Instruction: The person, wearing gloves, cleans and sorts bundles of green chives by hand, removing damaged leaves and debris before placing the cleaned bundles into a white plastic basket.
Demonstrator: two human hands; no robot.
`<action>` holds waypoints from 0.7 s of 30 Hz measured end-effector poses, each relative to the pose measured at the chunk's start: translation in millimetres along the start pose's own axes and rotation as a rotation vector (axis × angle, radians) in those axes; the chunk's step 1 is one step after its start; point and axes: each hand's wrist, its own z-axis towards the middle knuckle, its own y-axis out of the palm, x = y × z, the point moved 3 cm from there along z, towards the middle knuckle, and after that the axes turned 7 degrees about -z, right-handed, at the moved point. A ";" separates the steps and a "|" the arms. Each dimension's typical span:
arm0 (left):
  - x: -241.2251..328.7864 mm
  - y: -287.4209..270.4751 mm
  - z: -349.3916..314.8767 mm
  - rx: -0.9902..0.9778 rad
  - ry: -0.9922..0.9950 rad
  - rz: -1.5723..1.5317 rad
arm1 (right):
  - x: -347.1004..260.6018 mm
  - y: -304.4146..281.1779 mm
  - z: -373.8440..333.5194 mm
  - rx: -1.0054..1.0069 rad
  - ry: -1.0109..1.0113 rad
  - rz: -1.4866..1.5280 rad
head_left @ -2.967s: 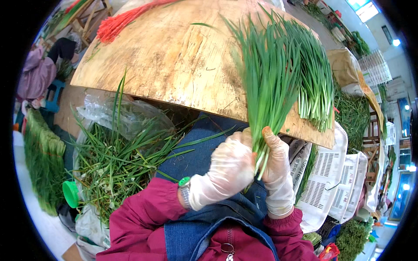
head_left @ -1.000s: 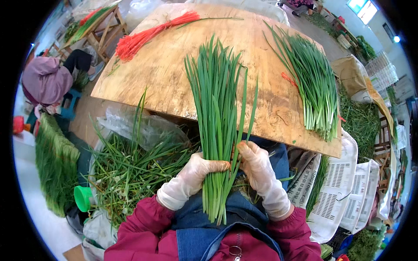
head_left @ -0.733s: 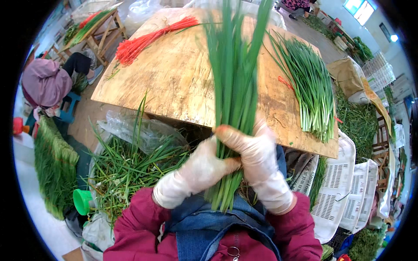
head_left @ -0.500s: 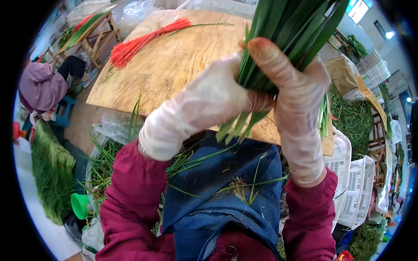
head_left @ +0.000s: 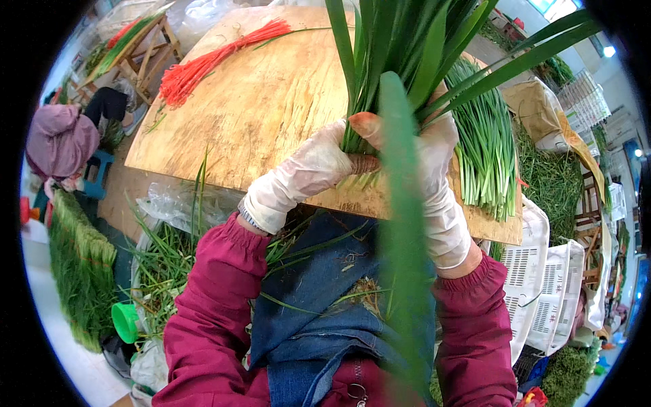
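Both my hands, in whitish translucent gloves, grip one bunch of garlic chives (head_left: 390,47) above the near side of a wooden tabletop. My left hand (head_left: 308,163) wraps the lower stems from the left, its thumb pointing across them. My right hand (head_left: 439,152) closes round the bunch from the right, partly hidden by a loose, blurred leaf (head_left: 401,197) that hangs down close to me. The leaves fan upward, and a few splay out to the right. Cut stem ends show just below my hands. Beyond my right hand lies a pile of chives (head_left: 485,142) on the tabletop.
Red ties (head_left: 224,57) lie in a bundle on the far left of the wooden tabletop (head_left: 271,102). White plastic crates (head_left: 529,264) stand at the right edge. Loose leaves (head_left: 166,258) fill the space at lower left. A person in a mauve top (head_left: 61,142) sits further left.
The bunch has turned and shifted left and lower, with both hands. One leaf now droops toward me, and the chive pile on the right has come into sight.
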 end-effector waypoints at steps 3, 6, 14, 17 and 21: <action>-6.1 -2.2 -2.2 -0.011 -0.021 0.093 | 2.3 3.3 -1.2 0.011 0.071 -0.151; 5.5 4.1 0.4 -0.081 -0.049 0.071 | 5.2 0.7 -0.8 0.033 0.089 -0.157; -14.4 -4.3 -5.5 0.030 0.033 -0.031 | 5.0 21.4 5.3 -0.070 -0.017 -0.003; 0.0 17.4 5.6 -0.008 -0.004 -0.084 | -3.5 -1.3 8.5 0.008 -0.025 -0.063; 26.3 49.3 27.8 -0.175 -0.211 -0.133 | -23.0 -37.4 25.2 0.147 0.051 -0.353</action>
